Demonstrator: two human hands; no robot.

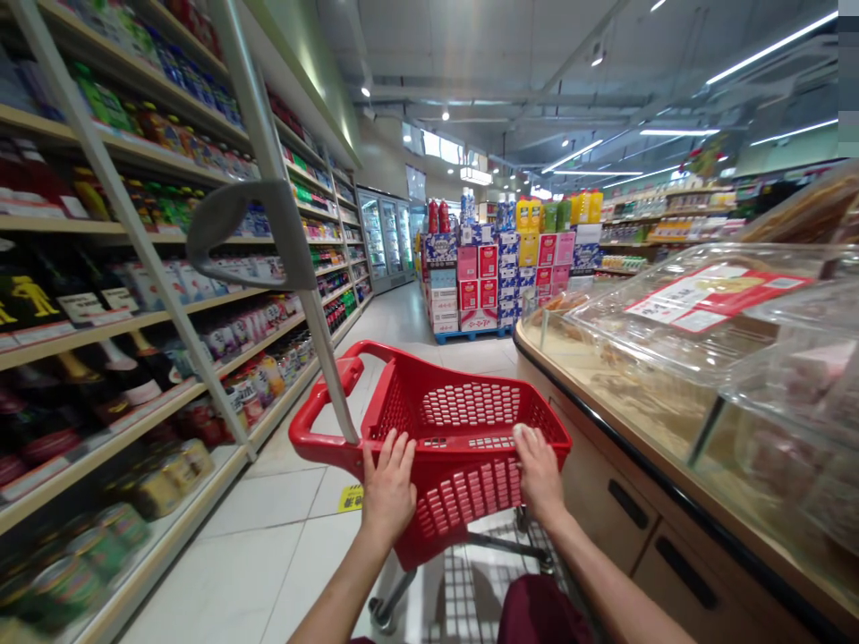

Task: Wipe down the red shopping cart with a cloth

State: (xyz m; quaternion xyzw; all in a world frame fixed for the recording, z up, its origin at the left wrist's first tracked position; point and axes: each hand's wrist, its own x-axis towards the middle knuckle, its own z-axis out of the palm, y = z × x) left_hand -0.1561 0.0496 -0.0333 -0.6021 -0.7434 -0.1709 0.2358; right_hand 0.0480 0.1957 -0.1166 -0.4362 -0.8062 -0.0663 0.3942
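Note:
A red plastic shopping basket with slotted walls sits tilted in front of me, with nothing visible inside. My left hand grips its near rim from above, thumb hidden. Further right, my right hand has its fingers hooked over the same rim near the corner. A metal pole with a grey loop handle rises at the basket's left end. Below the basket are dark legs with a caster wheel and a wire grid, partly hidden by my knee.
Shelves of drinks line the left side. A wooden counter with clear food boxes stands close on the right. Stacked cartons on a blue pallet and glass-door coolers are ahead. A yellow sticker marks the tiled floor.

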